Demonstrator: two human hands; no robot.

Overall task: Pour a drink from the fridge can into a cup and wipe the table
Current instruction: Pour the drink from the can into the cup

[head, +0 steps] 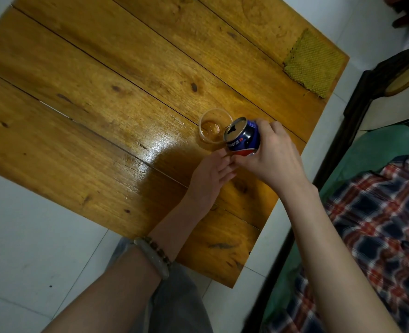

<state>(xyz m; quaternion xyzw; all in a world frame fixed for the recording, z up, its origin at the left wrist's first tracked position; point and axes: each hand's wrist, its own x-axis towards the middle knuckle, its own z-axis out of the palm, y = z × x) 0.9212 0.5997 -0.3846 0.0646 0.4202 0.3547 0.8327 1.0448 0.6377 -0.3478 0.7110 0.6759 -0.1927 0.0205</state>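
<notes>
Head view, from left to right: the wooden worktop fills most of the frame. The left hand, a bracelet on its wrist, reaches forward with its fingertips at the foot of the cup and the low end of the can. Whether its grip has closed on either cannot be told.

The clear cup stands upright near the worktop's right edge with a little amber drink in the bottom. It looks thin, light and easy to tip, so it is best steadied low at the base.

The blue can is tilted with its open mouth at the cup's rim. The right hand wraps its grip round the can's body from above. A chilled can is probably slick, and its thin wall would dent, so a firm mid-body hold suits it.

A yellow-green cloth lies flat at the far right corner, well apart and untouched.
</notes>
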